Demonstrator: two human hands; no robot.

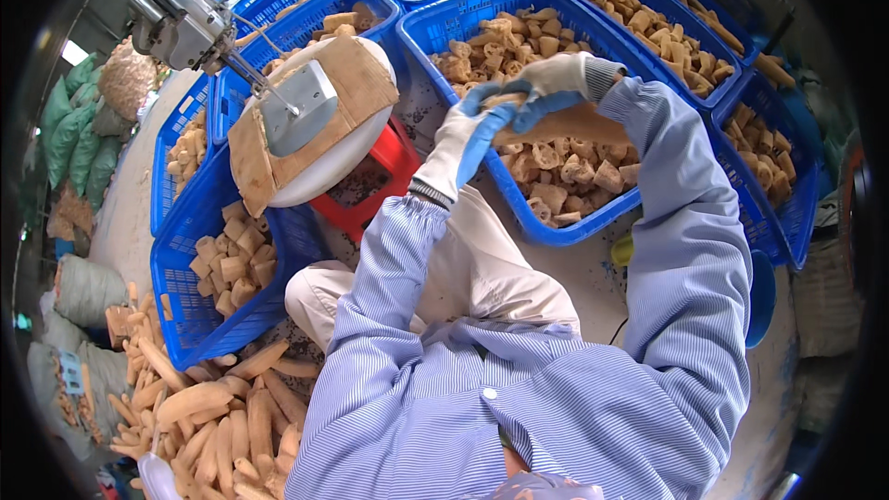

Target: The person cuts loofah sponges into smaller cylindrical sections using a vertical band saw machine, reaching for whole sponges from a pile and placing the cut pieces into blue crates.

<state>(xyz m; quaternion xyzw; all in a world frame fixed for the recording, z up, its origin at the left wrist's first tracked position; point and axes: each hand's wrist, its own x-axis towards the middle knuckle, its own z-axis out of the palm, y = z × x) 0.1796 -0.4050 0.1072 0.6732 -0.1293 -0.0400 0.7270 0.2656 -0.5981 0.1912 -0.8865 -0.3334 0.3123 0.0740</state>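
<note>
Tan fibrous piece, between two gloved hands

Location: in front of the torso, over the near part of a blue basket [551,235]. Hands: together, left hand [463,139] and right hand [553,85] closed on the tan fibrous piece [503,101], equally near. Visible axis: roughly left to right. Obscured: both ends, behind fingers. Undetermined: whether the longer tan length [574,127] below the right hand is joined or held.

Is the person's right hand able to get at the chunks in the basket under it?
Probably yes: the right hand is over the open blue basket, and nothing covers many of the chunks. It seems busy gripping a tan piece, though.
</note>
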